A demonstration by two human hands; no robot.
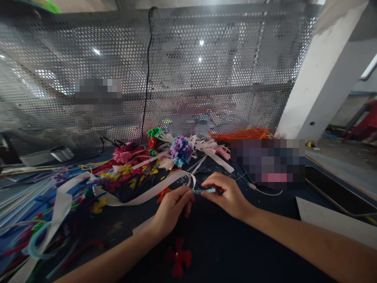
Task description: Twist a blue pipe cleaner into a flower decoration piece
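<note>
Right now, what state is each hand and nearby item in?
Left hand: pinching one end of the light-blue pipe cleaner.
Right hand: pinching its other end.
Light-blue pipe cleaner: held level between both hands.
Red pipe-cleaner flower: lying flat, untouched.
White ribbon: loose, curled.

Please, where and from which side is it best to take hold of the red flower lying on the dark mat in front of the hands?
Probably best to take the red flower at one outer petal, coming straight down from above. It lies flat on the dark mat, petals spread like a cross, with bare mat around it. The left hand is nearest, but both hands pinch a light blue pipe cleaner.
</note>
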